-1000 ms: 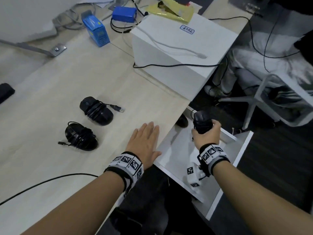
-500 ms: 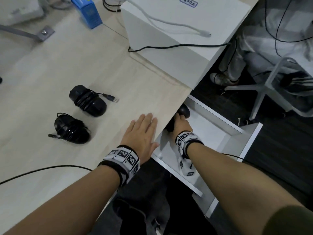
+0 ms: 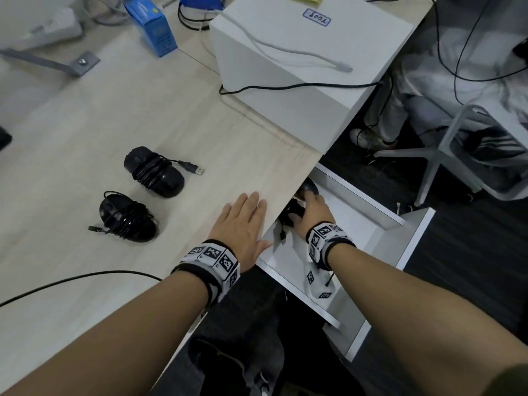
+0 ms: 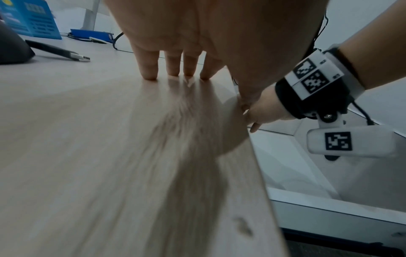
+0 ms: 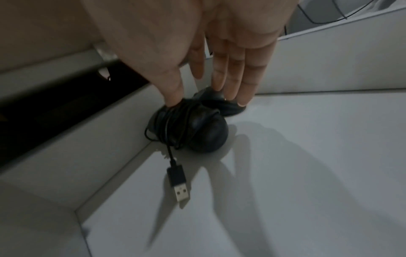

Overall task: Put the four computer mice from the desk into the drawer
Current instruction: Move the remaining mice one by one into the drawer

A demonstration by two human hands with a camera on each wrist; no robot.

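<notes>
Two black mice with their cables wound round them lie on the wooden desk, one farther back [image 3: 154,171] and one nearer [image 3: 127,217]. My left hand [image 3: 243,224] rests flat on the desk by its right edge, fingers [image 4: 175,66] straight. The white drawer [image 3: 371,212] stands open under that edge. My right hand [image 3: 311,212] reaches into its back left corner. There a cable-wrapped mouse [image 5: 191,128] lies on the drawer floor [image 5: 285,156], its USB plug [image 5: 179,184] trailing forward. Another mouse [image 5: 222,104] sits just behind it. My right hand [image 5: 197,93] has straight fingers; the thumb tip touches the wrapped mouse.
A big white box [image 3: 300,67] with cables over it fills the desk's far right. A blue carton [image 3: 154,27] stands at the back. A black cable [image 3: 71,278] crosses the near left. A chair base [image 3: 443,155] and a seated person's legs [image 3: 385,118] are right of the drawer.
My right hand went from above the drawer down into its back left corner with the mouse, and its fingers have straightened off it. The left hand stayed flat on the desk.
</notes>
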